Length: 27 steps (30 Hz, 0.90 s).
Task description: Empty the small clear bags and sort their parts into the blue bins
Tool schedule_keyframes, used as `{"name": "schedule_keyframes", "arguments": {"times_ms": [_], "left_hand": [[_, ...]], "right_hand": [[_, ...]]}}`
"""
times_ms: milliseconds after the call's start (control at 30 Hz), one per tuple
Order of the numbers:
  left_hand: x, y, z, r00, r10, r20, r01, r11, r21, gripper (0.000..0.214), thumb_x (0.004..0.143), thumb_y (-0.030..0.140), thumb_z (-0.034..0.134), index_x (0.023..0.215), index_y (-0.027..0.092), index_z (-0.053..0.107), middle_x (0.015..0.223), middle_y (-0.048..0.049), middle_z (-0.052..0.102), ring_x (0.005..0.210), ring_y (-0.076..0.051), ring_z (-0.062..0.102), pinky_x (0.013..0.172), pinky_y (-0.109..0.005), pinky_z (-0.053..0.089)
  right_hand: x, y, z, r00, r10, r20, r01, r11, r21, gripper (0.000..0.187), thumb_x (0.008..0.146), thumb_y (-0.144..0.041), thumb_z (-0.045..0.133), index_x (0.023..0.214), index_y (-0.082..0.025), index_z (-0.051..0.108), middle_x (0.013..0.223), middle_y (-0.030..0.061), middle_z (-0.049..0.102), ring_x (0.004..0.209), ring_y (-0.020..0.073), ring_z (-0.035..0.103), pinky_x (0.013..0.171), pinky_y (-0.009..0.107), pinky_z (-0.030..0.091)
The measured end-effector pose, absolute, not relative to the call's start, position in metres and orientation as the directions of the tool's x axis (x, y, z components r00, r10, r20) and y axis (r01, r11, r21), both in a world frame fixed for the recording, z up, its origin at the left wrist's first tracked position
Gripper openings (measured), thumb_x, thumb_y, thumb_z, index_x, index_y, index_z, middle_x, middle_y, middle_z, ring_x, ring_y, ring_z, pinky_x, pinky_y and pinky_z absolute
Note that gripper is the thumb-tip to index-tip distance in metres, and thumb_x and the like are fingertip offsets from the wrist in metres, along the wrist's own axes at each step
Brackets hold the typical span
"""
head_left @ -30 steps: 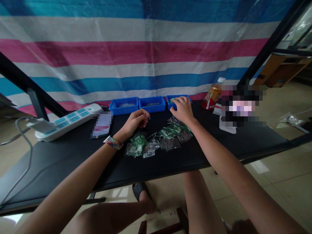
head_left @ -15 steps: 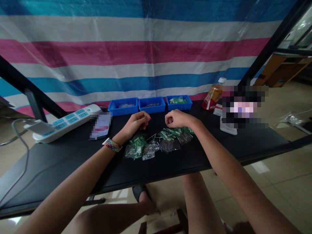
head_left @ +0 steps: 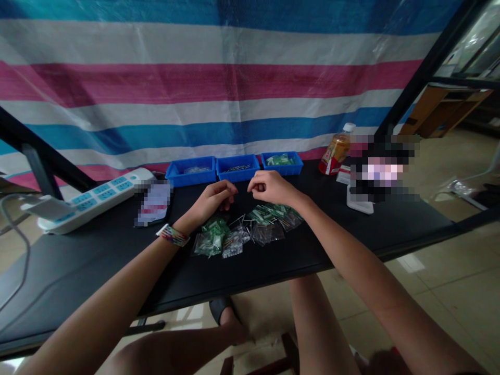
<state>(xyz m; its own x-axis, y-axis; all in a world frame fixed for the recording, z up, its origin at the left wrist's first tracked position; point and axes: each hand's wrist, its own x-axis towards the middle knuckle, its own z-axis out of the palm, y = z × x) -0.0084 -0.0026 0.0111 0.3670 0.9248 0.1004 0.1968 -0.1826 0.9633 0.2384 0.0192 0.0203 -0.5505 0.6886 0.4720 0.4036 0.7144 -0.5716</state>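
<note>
The left hand (head_left: 216, 199) and right hand (head_left: 273, 187) are hovering apart over the worktop (head_left: 285, 254), fingers curled in toward each other with a narrow gap between them; whether either is pinching something small, I cannot tell. The relation that counts is running toward the person: the packets are lying on the near side of both hands, in two heaps spreading side by side across the worktop. The left heap (head_left: 214, 234) is sitting just below the left hand and close beside its wrist, so that hand is nearer to it; the right heap (head_left: 269, 216) is lying under and in front of the right hand and wrist. Between the heaps, thin rods (head_left: 242, 223) are sticking out at mixed angles, sharing no single long axis. On the far side, the middle blue bin (head_left: 234, 176) is standing beyond the gap, while the right blue bin (head_left: 287, 170), with green packets inside, is standing nearer the right hand.
</note>
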Motion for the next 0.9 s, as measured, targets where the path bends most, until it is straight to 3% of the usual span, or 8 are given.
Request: {"name": "schedule_keyframes", "arguments": {"times_ms": [133, 233, 333, 500, 600, 900], "left_hand": [[-0.006, -0.004, 0.012, 0.385, 0.916, 0.111, 0.268, -0.227, 0.936, 0.034, 0.088, 0.052, 0.067, 0.089, 0.018, 0.073, 0.075, -0.0044, 0.071, 0.057, -0.015, 0.059, 0.049, -0.025, 0.039], [-0.006, -0.003, 0.013, 0.394, 0.910, 0.125, 0.299, -0.256, 0.919, 0.045, 0.090, 0.058, 0.063, 0.078, 0.017, 0.076, 0.070, -0.0068, 0.070, 0.060, -0.016, 0.056, 0.051, -0.025, 0.037], [-0.007, -0.002, 0.013, 0.408, 0.906, 0.109, 0.262, -0.231, 0.937, 0.046, 0.089, 0.059, 0.064, 0.075, 0.016, 0.076, 0.070, -0.0080, 0.070, 0.061, -0.017, 0.057, 0.053, -0.026, 0.039], [-0.006, -0.004, 0.014, 0.384, 0.918, 0.101, 0.126, -0.161, 0.979, 0.027, 0.082, 0.044, 0.075, 0.081, 0.016, 0.073, 0.077, -0.0059, 0.069, 0.065, -0.016, 0.060, 0.055, -0.025, 0.040], [-0.006, -0.005, 0.015, 0.377, 0.923, 0.080, 0.065, -0.112, 0.992, 0.026, 0.080, 0.042, 0.077, 0.082, 0.017, 0.070, 0.077, -0.0044, 0.067, 0.064, -0.015, 0.060, 0.054, -0.024, 0.040], [-0.007, -0.005, 0.016, 0.362, 0.931, 0.042, 0.058, -0.068, 0.996, 0.029, 0.078, 0.043, 0.079, 0.086, 0.016, 0.072, 0.082, -0.0066, 0.070, 0.064, -0.015, 0.061, 0.052, -0.023, 0.039]], "right_hand": [[0.220, 0.011, 0.018, -0.427, 0.787, 0.445, 0.173, 0.555, -0.814, 0.011, 0.085, -0.018, 0.065, 0.087, -0.019, 0.077, 0.086, 0.0021, 0.072, 0.072, 0.0149, 0.063, 0.071, 0.031, 0.052], [0.207, 0.008, 0.013, -0.399, 0.834, 0.381, 0.006, 0.418, -0.909, 0.009, 0.084, -0.023, 0.067, 0.088, -0.020, 0.074, 0.080, 0.0012, 0.073, 0.072, 0.0171, 0.068, 0.074, 0.034, 0.057], [0.199, 0.007, 0.008, -0.359, 0.860, 0.362, -0.080, 0.358, -0.930, 0.008, 0.081, -0.025, 0.069, 0.087, -0.021, 0.074, 0.076, 0.0005, 0.074, 0.073, 0.0186, 0.071, 0.079, 0.038, 0.060], [0.198, 0.009, 0.006, -0.262, 0.903, 0.340, -0.132, 0.316, -0.940, 0.008, 0.078, -0.024, 0.072, 0.085, -0.022, 0.075, 0.081, 0.0009, 0.075, 0.081, 0.0187, 0.071, 0.091, 0.040, 0.061], [0.199, 0.012, 0.006, -0.223, 0.908, 0.355, -0.160, 0.325, -0.932, 0.009, 0.077, -0.025, 0.075, 0.085, -0.021, 0.076, 0.084, 0.0017, 0.076, 0.082, 0.0186, 0.071, 0.091, 0.039, 0.060], [0.202, 0.013, 0.006, -0.142, 0.926, 0.349, -0.132, 0.331, -0.934, 0.010, 0.082, -0.025, 0.074, 0.090, -0.020, 0.076, 0.090, 0.0046, 0.076, 0.089, 0.0195, 0.074, 0.097, 0.040, 0.059]]}}
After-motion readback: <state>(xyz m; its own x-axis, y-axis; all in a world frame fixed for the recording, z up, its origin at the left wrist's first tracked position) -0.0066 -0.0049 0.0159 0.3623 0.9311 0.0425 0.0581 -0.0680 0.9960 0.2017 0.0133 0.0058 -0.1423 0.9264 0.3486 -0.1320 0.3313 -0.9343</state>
